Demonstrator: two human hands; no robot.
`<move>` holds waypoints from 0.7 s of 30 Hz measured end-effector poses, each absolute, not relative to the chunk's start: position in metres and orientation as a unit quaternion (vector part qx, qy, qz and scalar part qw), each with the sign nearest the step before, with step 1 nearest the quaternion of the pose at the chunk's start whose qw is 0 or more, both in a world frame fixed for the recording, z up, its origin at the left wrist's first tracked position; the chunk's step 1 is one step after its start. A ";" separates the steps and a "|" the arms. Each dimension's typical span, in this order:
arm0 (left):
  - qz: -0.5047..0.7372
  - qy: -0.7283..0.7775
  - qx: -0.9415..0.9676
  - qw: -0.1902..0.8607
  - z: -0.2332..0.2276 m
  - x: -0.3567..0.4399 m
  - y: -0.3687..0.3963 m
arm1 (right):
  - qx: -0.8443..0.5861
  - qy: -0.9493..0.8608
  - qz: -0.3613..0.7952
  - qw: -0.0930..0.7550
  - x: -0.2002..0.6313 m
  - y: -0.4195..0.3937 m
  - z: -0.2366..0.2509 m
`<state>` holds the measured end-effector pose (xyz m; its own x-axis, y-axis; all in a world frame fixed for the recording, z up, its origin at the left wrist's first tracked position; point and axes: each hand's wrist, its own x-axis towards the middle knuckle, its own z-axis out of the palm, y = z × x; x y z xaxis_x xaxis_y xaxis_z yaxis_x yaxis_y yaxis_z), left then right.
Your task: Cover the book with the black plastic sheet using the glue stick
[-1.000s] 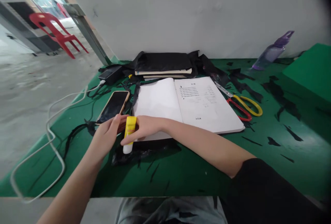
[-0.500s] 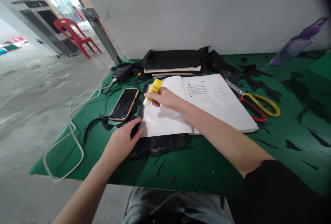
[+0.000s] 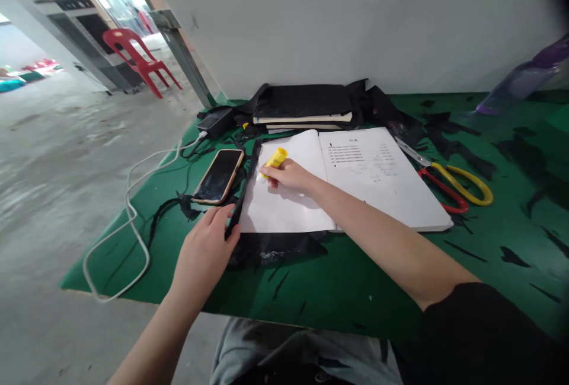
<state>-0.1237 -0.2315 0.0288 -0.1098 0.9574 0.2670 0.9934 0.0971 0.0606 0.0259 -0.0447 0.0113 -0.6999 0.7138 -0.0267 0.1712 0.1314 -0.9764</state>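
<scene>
Setting: plain workshop or factory-floor work area, open to a hall.

The bench (image 3: 355, 290) was covered in green felt-like sheet, littered with black offcuts (image 3: 511, 254) and set against a bare grey wall (image 3: 338, 17). To the left lay an open concrete floor (image 3: 66, 153) with a red plastic chair (image 3: 137, 59) near a metal-framed doorway (image 3: 178, 47). Scissors (image 3: 448, 180), an open book (image 3: 342, 177), a phone (image 3: 219, 175) and a white cable (image 3: 128, 225) lay on the bench.

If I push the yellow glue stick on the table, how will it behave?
The glue stick looks round, so it would probably roll if laid on the open book. It seems small, likely light. The right hand holds it tilted now.
</scene>
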 end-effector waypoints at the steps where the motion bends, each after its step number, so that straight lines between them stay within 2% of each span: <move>1: -0.101 -0.738 -0.662 0.087 0.029 -0.123 -0.231 | -0.311 -0.715 0.581 0.232 0.026 -0.045 0.012; 12: -0.024 -0.701 -0.699 0.141 0.029 -0.114 -0.231 | -0.309 -0.717 0.578 0.237 0.024 -0.046 0.014; 17: 0.013 -0.687 -0.713 0.138 0.030 -0.109 -0.228 | -0.259 -0.721 0.592 0.251 0.025 -0.053 0.019; 21: 0.033 -0.684 -0.718 0.127 0.032 -0.106 -0.226 | -0.218 -0.776 0.526 0.269 0.029 -0.060 0.025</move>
<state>-0.1061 -0.2255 0.0316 0.0628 0.9900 0.1262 0.9732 -0.0327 -0.2275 0.0290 -0.0599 0.0248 -0.7600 0.6223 0.1877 0.0560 0.3504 -0.9349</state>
